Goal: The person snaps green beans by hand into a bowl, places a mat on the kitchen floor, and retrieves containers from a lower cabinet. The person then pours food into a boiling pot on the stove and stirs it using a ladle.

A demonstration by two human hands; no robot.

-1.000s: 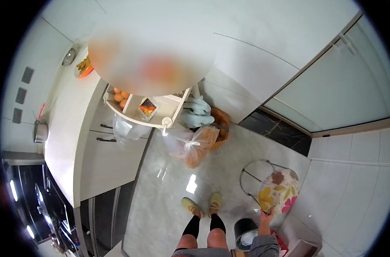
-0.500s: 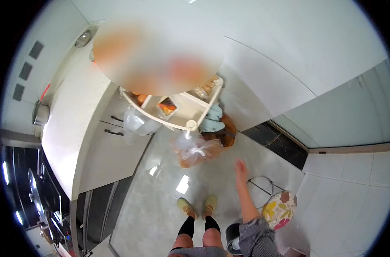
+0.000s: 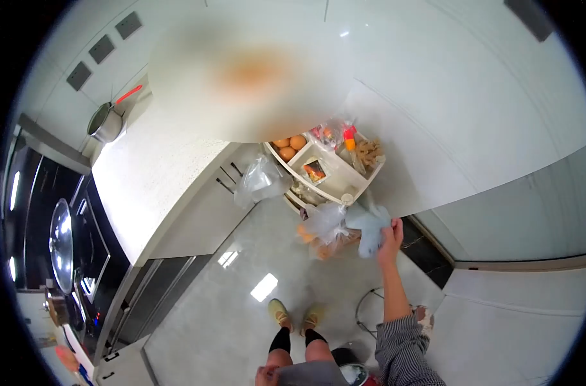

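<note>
Head camera, at its lower edge, catches the left hand by the lap, too cut off to tell whether its fingers are apart or together. A black bin stands just beside the legs, with a stool past it. Farther out, the right hand has its fingers clamped on the edge of a blue cloth, which hangs below the front corner of a cart tray. Gripping the cloth looks to be the step in hand; moving it calls for a firm hold and care around the tied plastic bag right beside it. Eggs and ginger sit in separate compartments of the tray. Well apart, a pot rests on the counter.
</note>
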